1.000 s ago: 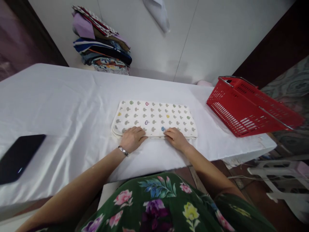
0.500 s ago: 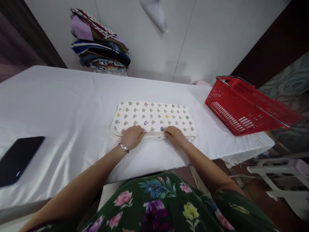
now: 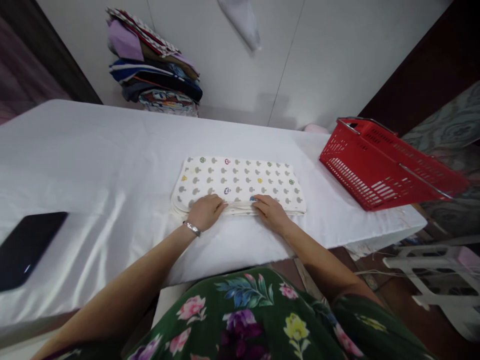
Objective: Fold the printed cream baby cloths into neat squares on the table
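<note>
A white cloth [image 3: 240, 177] printed with grey and coloured mushrooms lies folded into a long rectangle on the table. Several layers show along its near edge. My left hand [image 3: 205, 212], with a silver bracelet at the wrist, grips that edge left of the middle, fingers closed on the fabric. To the right, my right hand [image 3: 270, 212] pinches the same edge near a blue mushroom. A short stretch of the edge shows between the two hands. Both thumbs are mostly hidden.
The table [image 3: 112, 150] has a white cover. At its right end stands a red plastic basket [image 3: 375, 165] with metal handles. A black phone [image 3: 30, 247] lies at the left. Behind the far edge is a stack of folded clothes [image 3: 157, 65]. A white stool [image 3: 431, 275] is at lower right.
The near edge of the cloth is slightly lifted and creased between my hands. My right fingers have shifted a little along it; otherwise the scene is almost the same.
</note>
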Demonstrator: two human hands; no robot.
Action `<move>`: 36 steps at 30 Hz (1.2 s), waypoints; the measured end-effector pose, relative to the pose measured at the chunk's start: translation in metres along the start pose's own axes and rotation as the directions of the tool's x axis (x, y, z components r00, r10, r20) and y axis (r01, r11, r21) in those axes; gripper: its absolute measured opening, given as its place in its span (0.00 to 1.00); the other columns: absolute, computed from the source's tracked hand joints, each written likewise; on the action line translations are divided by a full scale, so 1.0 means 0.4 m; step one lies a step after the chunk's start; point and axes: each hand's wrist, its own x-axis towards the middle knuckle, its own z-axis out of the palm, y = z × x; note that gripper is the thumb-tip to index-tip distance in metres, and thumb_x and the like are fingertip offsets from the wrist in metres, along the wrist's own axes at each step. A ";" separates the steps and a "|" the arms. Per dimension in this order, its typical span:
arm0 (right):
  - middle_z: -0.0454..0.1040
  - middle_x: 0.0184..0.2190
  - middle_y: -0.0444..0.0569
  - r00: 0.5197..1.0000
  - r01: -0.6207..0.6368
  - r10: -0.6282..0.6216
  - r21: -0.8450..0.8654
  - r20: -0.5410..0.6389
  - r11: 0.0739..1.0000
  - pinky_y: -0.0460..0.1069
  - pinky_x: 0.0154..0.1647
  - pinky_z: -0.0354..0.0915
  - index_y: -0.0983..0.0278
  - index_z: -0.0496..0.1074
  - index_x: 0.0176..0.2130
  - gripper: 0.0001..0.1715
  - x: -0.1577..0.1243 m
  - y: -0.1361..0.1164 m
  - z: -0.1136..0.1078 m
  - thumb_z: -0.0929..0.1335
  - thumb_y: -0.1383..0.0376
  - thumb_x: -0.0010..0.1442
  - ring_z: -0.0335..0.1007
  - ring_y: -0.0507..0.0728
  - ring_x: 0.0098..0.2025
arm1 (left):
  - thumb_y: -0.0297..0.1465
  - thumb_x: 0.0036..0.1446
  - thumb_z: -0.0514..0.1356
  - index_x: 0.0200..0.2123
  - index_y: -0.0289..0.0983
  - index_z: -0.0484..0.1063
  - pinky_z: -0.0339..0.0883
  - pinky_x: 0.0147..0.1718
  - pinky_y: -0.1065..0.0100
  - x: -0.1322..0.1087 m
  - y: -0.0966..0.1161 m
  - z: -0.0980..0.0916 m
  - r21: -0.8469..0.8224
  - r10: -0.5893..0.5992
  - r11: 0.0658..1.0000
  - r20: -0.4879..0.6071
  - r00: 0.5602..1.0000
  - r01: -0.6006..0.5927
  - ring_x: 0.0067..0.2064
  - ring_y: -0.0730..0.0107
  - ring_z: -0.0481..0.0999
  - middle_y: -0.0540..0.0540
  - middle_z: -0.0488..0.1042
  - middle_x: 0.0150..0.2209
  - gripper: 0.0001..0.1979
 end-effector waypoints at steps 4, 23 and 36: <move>0.69 0.50 0.52 0.999 0.008 -0.008 -0.003 0.045 1.000 0.55 0.49 0.63 0.61 0.72 0.41 0.13 0.009 -0.002 -0.004 0.60 0.65 0.63 0.63 0.59 0.50 | 0.38 0.61 0.47 0.27 0.38 0.68 0.60 0.30 0.65 -0.002 0.001 -0.001 -0.009 -0.012 1.000 -0.014 1.000 0.012 0.33 0.66 0.70 0.47 0.71 0.30 0.16; 0.67 0.53 0.54 1.000 0.005 -0.004 -0.030 0.011 1.000 0.58 0.53 0.59 0.63 0.71 0.39 0.13 0.011 -0.035 0.003 0.59 0.71 0.63 0.58 0.60 0.58 | 0.39 0.60 0.48 0.29 0.39 0.72 0.62 0.32 0.67 -0.011 -0.005 0.003 -0.115 -0.011 0.993 -0.068 0.998 0.003 0.34 0.68 0.71 0.48 0.73 0.31 0.17; 0.68 0.52 0.52 0.998 0.025 -0.025 -0.001 -0.065 1.000 0.57 0.53 0.60 0.61 0.70 0.38 0.13 -0.023 -0.045 -0.001 0.58 0.68 0.64 0.59 0.58 0.57 | 0.36 0.61 0.49 0.45 0.39 0.71 0.63 0.42 0.60 -0.032 0.005 0.020 -0.005 0.156 0.987 -0.144 0.977 -0.158 0.43 0.62 0.70 0.43 0.73 0.42 0.15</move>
